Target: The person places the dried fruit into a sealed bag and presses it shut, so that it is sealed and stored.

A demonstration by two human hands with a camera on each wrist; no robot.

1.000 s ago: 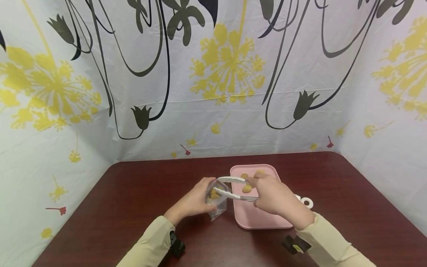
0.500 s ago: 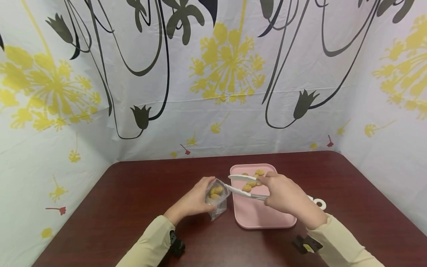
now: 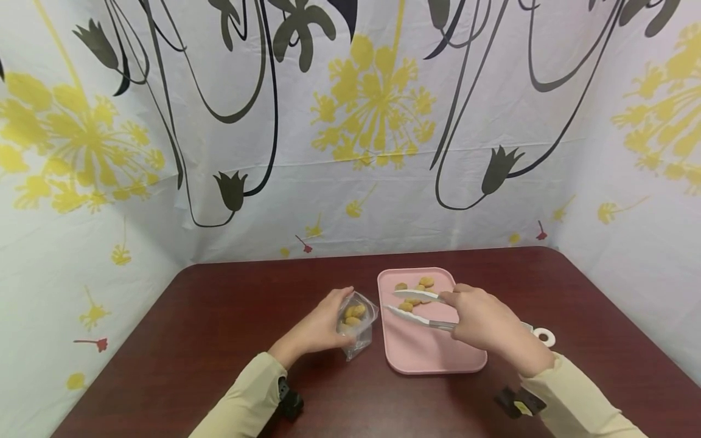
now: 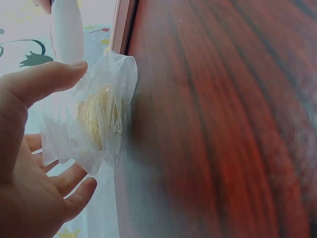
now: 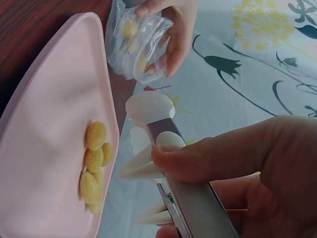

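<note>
My left hand holds a clear plastic bag with its mouth spread, thumb on one side and fingers on the other. Several yellow oval pieces with ridged surfaces are inside it. Left of centre in the left wrist view, the bag sits between thumb and fingers. My right hand grips metal tongs with white tips, which are spread apart over the tray with nothing visible between them. More of the yellow pieces lie grouped on the pink tray, toward its far end.
The tray stands right of the bag on a dark red-brown table. A white ring at the tongs' handle end shows beyond my right wrist. Patterned white cloth surrounds the table's back and sides.
The tongs have moved right, from the bag's mouth to over the tray, as my right hand draws back. My left hand and the bag have stayed almost still.
</note>
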